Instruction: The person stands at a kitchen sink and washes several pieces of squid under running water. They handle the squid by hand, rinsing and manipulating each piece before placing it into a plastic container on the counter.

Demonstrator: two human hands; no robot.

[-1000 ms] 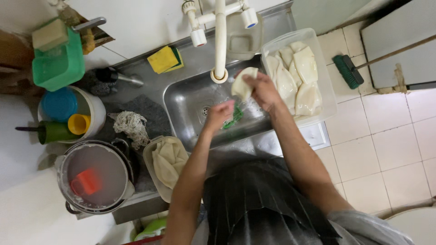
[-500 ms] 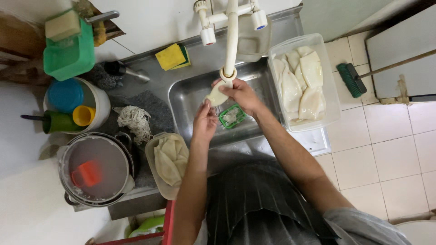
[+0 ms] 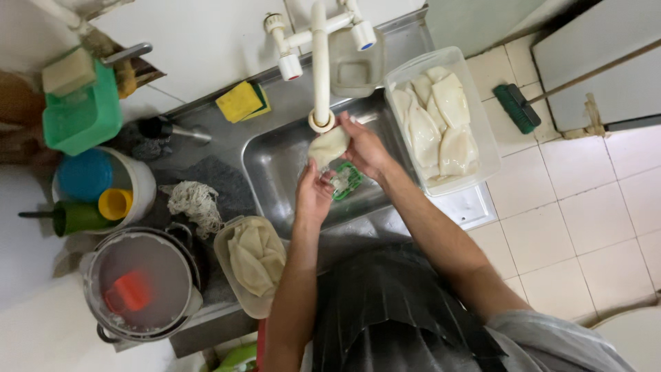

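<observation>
Under the tap, pale limp squid

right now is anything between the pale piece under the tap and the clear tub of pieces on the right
Nothing visible. The right hand holds the pale piece under the tap spout, over the sink. The clear tub sits right beside that hand, on the sink's edge, with only open space between them.

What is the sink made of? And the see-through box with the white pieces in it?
The sink looks like stainless steel: grey, shiny, with dull reflections. The box looks like clear plastic: you can see the pale pieces and floor tiles through its thin walls.
</observation>
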